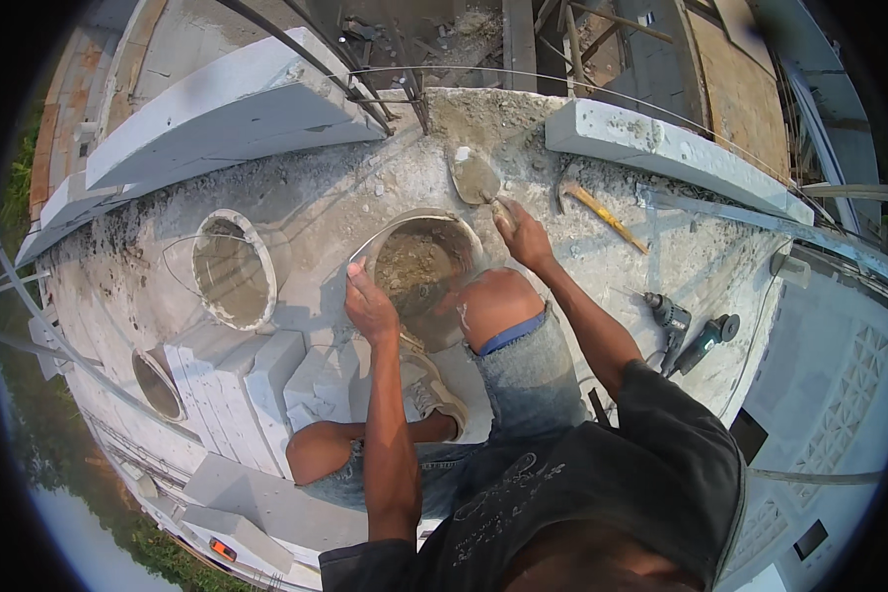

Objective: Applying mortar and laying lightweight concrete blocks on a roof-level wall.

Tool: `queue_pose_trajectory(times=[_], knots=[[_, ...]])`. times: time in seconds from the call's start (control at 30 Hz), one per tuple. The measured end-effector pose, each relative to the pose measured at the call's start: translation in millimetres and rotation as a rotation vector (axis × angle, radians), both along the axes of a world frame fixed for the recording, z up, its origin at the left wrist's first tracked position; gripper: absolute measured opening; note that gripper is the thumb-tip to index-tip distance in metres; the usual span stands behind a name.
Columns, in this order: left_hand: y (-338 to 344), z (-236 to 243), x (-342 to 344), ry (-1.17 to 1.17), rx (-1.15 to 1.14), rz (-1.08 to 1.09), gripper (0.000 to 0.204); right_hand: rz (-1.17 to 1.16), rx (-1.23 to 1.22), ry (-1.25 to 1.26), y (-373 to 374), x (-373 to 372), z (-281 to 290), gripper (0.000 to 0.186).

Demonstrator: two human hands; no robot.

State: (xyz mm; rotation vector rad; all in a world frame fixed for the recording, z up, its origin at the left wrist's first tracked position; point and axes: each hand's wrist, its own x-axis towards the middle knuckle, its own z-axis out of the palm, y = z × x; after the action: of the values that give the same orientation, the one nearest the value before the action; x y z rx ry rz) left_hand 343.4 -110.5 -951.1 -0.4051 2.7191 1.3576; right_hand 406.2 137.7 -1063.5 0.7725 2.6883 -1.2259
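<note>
Right hand (525, 235) gripped trowel (476, 180), which pointed up-left; bucket (452, 235) lay below-left. Left hand (373, 306), nearer bucket, pinched its handle (368, 242).

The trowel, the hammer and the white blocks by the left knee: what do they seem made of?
Trowel, in the right hand: probably metal, as its blade looks thin and dull grey. Hammer: likely a metal head, dull brownish; its yellow handle could be wood or plastic. White blocks: perhaps aerated concrete, matte and chalky, with flat faces.
</note>
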Motion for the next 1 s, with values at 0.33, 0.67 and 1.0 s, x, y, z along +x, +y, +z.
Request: queue_pose_trajectory(times=[0.33,0.67,1.0], knots=[[-7,-13,8,0.010,-0.038,0.050,0.066,-0.195,-0.343,-0.093,13,27,36,0.049],[-3,-12,14,0.059,-0.056,0.097,0.062,-0.189,-0.154,0.079,33,-45,35,0.045],[1,-12,26,0.112,-0.026,0.050,0.047,-0.210,-0.228,0.040,35,-80,23,0.048]])
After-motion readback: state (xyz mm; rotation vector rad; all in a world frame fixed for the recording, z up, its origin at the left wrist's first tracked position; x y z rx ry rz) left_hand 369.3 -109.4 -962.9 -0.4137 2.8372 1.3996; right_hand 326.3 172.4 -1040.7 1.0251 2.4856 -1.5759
